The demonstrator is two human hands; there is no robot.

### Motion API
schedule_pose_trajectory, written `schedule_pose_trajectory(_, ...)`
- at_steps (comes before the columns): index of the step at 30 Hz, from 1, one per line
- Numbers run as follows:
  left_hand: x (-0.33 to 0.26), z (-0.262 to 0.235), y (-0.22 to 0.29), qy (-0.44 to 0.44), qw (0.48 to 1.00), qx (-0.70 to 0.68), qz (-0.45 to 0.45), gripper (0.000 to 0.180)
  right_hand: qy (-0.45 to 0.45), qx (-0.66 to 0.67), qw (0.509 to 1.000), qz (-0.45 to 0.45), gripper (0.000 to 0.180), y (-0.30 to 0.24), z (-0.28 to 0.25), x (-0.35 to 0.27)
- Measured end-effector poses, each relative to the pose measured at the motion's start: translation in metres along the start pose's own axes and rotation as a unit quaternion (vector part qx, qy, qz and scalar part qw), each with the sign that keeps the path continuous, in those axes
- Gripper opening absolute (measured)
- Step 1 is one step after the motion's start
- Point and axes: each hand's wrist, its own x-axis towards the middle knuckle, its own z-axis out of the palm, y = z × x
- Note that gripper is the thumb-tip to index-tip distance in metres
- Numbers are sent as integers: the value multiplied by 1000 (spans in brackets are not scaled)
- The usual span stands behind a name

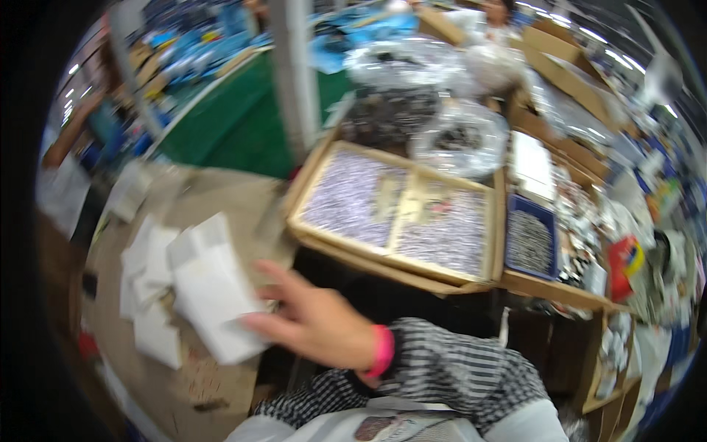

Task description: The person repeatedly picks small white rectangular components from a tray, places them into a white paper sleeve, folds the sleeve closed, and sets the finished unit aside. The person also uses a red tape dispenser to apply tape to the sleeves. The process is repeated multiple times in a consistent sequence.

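My right hand (pixel 309 317), with a pink wristband, reaches left across my body with its thumb and fingers apart. Its thumb lies at the edge of a blurred white paper stack (pixel 217 295), perhaps flat packets; whether it presses on them I cannot tell. More white pieces (pixel 151 272) lie loosely overlapped just left of the stack, on a brown cardboard surface (pixel 213 383). My left arm, in a checked sleeve (pixel 317 398), passes beneath the right wrist. My left hand's fingers are hidden there.
Ahead stands a two-part wooden tray (pixel 394 250) of many small silvery pieces. Right of it are a blue bin (pixel 532 236) of small metal parts and a carton with a white box (pixel 532 168). Clear plastic bags (pixel 460 140) sit behind, beside a grey post (pixel 296 81) and green surface (pixel 236 125).
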Motion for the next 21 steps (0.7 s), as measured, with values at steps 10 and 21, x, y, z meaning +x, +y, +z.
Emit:
schedule_pose_trajectory(10, 3, -3, 10, 70, 996, 18, -60, 16, 90, -399, 907, -95, 23, 17, -139, -40)
schedule_pose_trajectory(21, 20, -3, -1, 57, 990, 55, -113, 14, 362, -579, 659, 316, 48, -32, -394, -117)
